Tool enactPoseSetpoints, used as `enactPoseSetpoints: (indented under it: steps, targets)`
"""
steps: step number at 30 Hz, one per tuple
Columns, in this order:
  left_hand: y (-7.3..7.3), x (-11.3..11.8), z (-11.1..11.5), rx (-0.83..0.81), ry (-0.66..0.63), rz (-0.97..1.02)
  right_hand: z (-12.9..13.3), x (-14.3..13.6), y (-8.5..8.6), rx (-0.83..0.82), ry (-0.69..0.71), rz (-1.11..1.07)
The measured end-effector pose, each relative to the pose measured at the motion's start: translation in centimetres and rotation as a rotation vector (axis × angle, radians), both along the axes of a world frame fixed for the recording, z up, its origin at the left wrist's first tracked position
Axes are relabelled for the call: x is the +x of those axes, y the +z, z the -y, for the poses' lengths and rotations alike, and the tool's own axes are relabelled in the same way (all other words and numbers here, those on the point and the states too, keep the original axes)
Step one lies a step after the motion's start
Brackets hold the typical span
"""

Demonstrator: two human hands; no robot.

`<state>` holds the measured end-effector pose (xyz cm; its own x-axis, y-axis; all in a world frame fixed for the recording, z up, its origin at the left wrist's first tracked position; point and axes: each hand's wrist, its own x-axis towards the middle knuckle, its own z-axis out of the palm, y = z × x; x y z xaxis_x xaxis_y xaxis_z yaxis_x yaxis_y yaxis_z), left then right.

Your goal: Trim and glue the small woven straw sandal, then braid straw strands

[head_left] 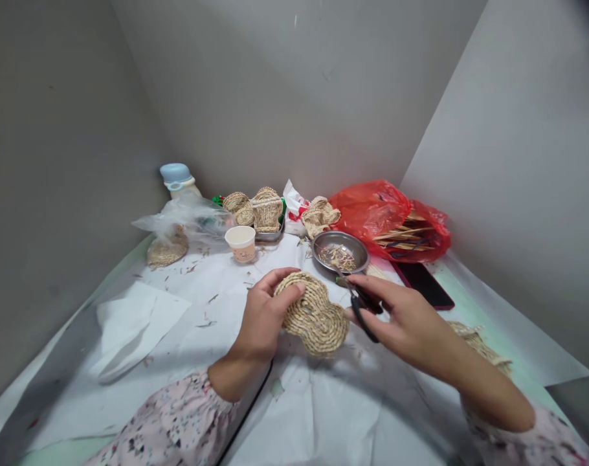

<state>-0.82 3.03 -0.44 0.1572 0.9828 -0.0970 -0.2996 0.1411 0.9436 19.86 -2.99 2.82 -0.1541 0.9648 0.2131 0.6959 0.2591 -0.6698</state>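
A coiled, braided straw piece (316, 317) with two rounded lobes is held above the middle of the table. My left hand (268, 310) grips its upper left side, thumb on top and fingers behind. In my right hand (396, 314) are black-handled scissors (363, 314), their blades pointing up and left toward a metal bowl (340, 252). The scissors are just right of the straw piece, whose right edge lies close to my right fingertips. Straw clippings (342, 259) lie in the bowl.
Behind stand a paper cup (241, 244), woven straw pieces (266, 210), a blue-capped bottle (177, 178) and a red bag (386, 217) of straw strips. A dark phone (425, 285) lies at right, a folded white sheet (136, 323) at left. A black cable (250, 408) runs near my left forearm.
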Motion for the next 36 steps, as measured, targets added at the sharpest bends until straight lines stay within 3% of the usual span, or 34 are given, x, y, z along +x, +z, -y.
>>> enactPoseSetpoints:
  steps: [4,7,11,13,17,19,21,24,27,31,36]
  targets:
    - [0.1,0.0,0.1,0.0,-0.007,-0.009,-0.2,1.2,0.9,-0.592,0.149,-0.578]
    - [0.3,0.0,0.1,-0.006,-0.006,-0.014,-0.4,1.5,1.2,-0.71,0.147,-0.806]
    - [0.5,0.0,0.2,-0.009,0.003,-0.009,-1.1,1.5,0.9,-0.554,0.051,-0.839]
    - [0.6,0.1,0.3,-0.008,0.008,-0.007,-1.7,1.6,0.2,-0.428,-0.016,-0.756]
    - [0.7,0.0,0.3,-0.001,0.021,-0.017,-2.9,2.0,-1.6,-0.039,-0.316,-0.173]
    - [0.7,0.0,0.3,0.001,0.028,-0.023,-3.1,2.1,-2.1,0.017,-0.359,-0.041]
    - [0.8,-0.1,0.2,0.004,0.029,-0.02,-3.1,2.0,-2.1,-0.127,-0.275,-0.2]
    - [1.3,-0.2,0.1,-0.004,0.053,0.012,-3.3,2.2,-1.5,-0.403,-0.091,-0.717]
    - [1.9,-0.3,0.0,-0.016,0.106,0.07,-4.0,2.8,-1.5,-0.524,-0.035,-0.995]
    - [2.5,-0.5,-0.2,-0.008,0.122,0.109,-4.6,3.5,-2.7,-0.502,-0.025,-1.015]
    - [3.1,-0.5,-0.3,-0.005,0.123,0.124,-4.5,2.4,-3.6,-0.3,-0.203,-0.834]
